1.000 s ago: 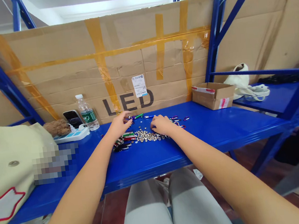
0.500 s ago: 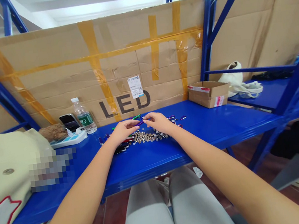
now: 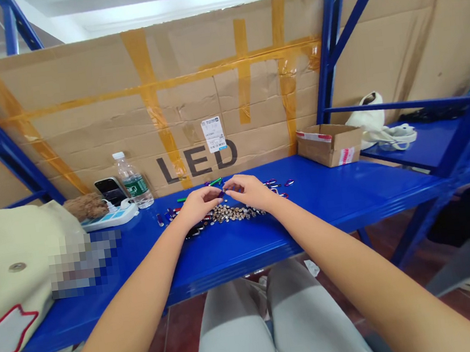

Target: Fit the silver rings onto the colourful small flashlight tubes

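Blue steel shelf (image 3: 244,249) runs across the view at lap height, with grey trousers (image 3: 237,335) on the knees beneath it; both forearms reach out over its front edge; the left hand (image 3: 199,205) and the right hand (image 3: 250,191) hover close together, palms down, above a loose heap of silver button cells (image 3: 231,213); their fingers (image 3: 221,188) curl inward, tips nearly meeting, and a slim coloured piece (image 3: 220,192) shows between them, though I cannot tell which hand grips it, or whether either does; small dark torches (image 3: 194,232) lie just below the left hand, along the heap's near left edge; coloured carabiner clips (image 3: 276,185) lie beyond the right hand; further left stand a water bottle (image 3: 132,180), a phone (image 3: 110,190) and a white-and-blue power strip (image 3: 111,217), beside a brown fuzzy lump (image 3: 87,206) and a cream bag (image 3: 17,282), partly pixelated; a taped cardboard sheet (image 3: 60,117) printed LED backs the shelf; an open cardboard box (image 3: 329,145) sits to the right.
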### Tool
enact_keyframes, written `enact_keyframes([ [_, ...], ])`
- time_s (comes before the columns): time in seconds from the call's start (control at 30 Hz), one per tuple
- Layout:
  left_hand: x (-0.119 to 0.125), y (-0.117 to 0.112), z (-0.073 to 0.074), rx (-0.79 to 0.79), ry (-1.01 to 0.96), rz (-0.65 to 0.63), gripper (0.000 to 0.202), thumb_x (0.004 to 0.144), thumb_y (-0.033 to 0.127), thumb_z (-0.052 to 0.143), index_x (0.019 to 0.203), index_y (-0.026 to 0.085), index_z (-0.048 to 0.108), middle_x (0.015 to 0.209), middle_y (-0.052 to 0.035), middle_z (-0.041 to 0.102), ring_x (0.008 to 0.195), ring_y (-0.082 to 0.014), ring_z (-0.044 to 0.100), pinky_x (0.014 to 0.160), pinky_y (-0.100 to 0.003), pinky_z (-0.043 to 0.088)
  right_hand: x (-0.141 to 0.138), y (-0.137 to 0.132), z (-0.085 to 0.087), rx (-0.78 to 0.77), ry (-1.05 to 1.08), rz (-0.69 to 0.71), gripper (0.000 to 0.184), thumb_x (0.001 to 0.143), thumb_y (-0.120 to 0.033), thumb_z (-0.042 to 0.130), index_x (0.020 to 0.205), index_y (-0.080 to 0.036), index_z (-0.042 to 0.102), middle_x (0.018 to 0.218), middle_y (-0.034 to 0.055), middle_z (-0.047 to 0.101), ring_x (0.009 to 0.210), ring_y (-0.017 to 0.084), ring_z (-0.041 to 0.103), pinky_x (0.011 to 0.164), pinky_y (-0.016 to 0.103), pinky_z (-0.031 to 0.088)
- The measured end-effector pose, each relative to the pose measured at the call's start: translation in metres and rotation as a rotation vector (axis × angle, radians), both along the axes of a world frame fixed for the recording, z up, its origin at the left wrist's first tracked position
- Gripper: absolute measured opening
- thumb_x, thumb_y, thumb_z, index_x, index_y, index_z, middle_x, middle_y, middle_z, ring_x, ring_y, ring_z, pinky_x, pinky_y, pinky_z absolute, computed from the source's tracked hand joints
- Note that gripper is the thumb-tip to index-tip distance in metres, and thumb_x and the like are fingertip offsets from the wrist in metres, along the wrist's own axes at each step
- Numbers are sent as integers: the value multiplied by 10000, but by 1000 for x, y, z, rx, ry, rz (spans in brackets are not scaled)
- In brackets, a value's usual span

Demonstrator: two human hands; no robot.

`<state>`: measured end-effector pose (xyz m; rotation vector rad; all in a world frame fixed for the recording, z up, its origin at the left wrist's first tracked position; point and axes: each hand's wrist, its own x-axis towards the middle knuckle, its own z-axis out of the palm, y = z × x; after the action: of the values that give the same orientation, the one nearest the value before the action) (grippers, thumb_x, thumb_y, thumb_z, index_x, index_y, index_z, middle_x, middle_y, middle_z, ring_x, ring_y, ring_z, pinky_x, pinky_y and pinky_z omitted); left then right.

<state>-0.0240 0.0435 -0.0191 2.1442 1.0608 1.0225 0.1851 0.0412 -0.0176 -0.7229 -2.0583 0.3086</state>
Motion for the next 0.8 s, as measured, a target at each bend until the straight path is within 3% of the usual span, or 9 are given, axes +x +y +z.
enact_keyframes([
  [0.27, 0, 1, -3, 62, -7, 30, 264, 739, 326, 666, 947, 164, 647, 965, -70, 723, 916, -213, 677, 899, -398, 517, 1, 4, -4, 30, -80, -77, 225, 861, -180, 554, 1055, -152, 665, 969, 64, 692, 840, 145, 608, 781, 272, 460],
  [0.4, 0, -1, -1, 191, 41, 63, 226, 763, 330, 652, 930, 178, 636, 950, -55, 719, 897, -197, 673, 892, -377, 519, -1, 9, -5, 73, -374, -198, 265, 879, -142, 499, 1046, -171, 703, 1044, 90, 668, 1000, 194, 577, 909, 316, 420],
  [0.57, 0, -3, 0, 232, 62, 111, 226, 769, 347, 650, 921, 184, 615, 943, -52, 713, 891, -196, 669, 883, -367, 524, -12, 11, -7, 18, -696, -317, 383, 935, -231, 414, 1227, -295, 653, 1257, 83, 603, 1113, 266, 527, 899, 387, 418],
  [0.67, 0, -3, 0, 238, 85, 120, 203, 765, 332, 650, 902, 187, 613, 917, -42, 716, 875, -191, 670, 869, -352, 530, -15, 11, -8, 28, -772, -304, 374, 951, -258, 379, 1139, -305, 699, 1271, 58, 611, 1139, 280, 512, 908, 413, 413],
  [0.8, 1, -4, 1, 245, 123, 136, 174, 762, 300, 649, 893, 189, 618, 900, -33, 716, 860, -185, 673, 852, -345, 536, -13, 10, -4, 15, -769, -314, 300, 902, -230, 467, 1041, -276, 729, 1205, 53, 658, 1132, 256, 542, 914, 375, 420],
])
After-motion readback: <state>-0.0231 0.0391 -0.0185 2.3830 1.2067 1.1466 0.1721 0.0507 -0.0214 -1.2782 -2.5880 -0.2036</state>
